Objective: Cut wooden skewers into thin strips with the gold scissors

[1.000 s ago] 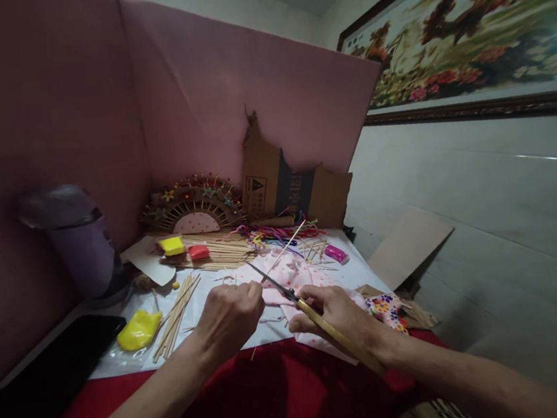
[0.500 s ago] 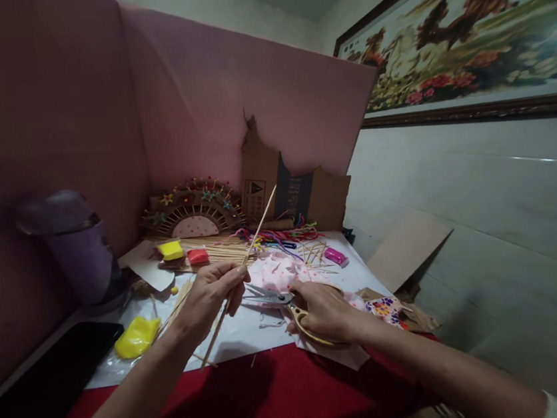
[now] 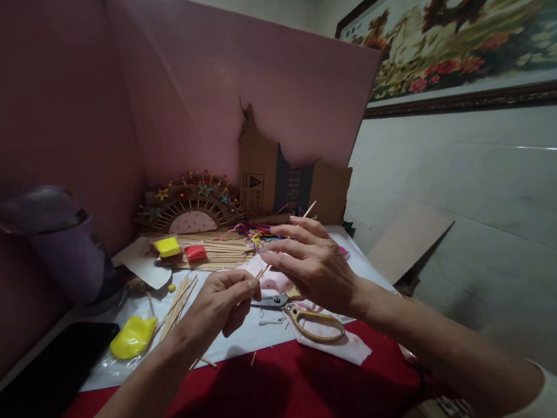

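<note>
My left hand (image 3: 231, 298) pinches a thin wooden stick (image 3: 311, 209) between thumb and fingertips. The stick slants up and right behind my right hand (image 3: 309, 262), and its pale tip shows above the knuckles. My right fingers are long and fairly straight over the stick; the thumb is hidden, but they appear to hold it. Just below lies a pair of scissors (image 3: 316, 325) with golden handles, its blades pointing left towards my left hand. Under the scissors is pink dotted fabric (image 3: 352, 347).
Behind stand a stick fan (image 3: 192, 220) with coloured decorations and torn cardboard (image 3: 258, 164). Yellow clay (image 3: 133, 337), a red packet (image 3: 195, 252), loose sticks (image 3: 179, 305) and a black phone (image 3: 59, 361) lie left. A purple cup (image 3: 70, 259) stands by the pink panel.
My right hand has let go of the scissors, which now lie on the table, and has moved up to the stick. The stick has tilted further right in my left hand.
</note>
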### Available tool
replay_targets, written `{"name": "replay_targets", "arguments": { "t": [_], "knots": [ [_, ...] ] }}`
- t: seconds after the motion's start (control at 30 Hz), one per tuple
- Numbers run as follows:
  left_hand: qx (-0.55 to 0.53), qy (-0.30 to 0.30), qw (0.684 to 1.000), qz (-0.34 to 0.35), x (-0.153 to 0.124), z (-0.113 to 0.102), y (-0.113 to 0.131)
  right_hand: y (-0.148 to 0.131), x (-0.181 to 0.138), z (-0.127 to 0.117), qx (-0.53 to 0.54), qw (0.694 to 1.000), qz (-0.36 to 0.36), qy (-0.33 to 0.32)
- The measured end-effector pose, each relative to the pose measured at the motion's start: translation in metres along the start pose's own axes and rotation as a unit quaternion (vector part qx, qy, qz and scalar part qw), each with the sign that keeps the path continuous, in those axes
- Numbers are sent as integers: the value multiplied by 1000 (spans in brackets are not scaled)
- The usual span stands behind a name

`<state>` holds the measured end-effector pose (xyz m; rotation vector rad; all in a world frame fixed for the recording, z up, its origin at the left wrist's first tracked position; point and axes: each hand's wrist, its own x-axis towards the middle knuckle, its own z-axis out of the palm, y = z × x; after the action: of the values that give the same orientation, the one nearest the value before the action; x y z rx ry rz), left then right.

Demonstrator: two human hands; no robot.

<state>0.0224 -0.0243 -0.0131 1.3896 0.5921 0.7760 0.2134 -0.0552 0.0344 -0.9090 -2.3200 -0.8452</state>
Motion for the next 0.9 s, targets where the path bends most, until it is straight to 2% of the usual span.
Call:
{"name": "replay_targets", "arguments": {
  "t": [0.17, 0.33, 0.73, 0.83, 0.9],
  "knots": [
    [40, 0, 999, -13, 0, 1, 1, 8, 0, 5, 6, 998, -27, -48],
    [33, 14, 999, -16, 2, 3, -1, 5, 2, 6, -5, 997, -2, -76],
    [-86, 129, 988, 9, 7, 14, -15, -12, 16, 26, -69, 991, 87, -80],
    [-114, 136, 984, 21, 7, 15, -15, -14, 20, 28, -12, 986, 128, -106],
    [-116, 139, 983, 28, 6, 15, -15, -15, 21, 29, 77, 974, 181, -116]
  ]
}}
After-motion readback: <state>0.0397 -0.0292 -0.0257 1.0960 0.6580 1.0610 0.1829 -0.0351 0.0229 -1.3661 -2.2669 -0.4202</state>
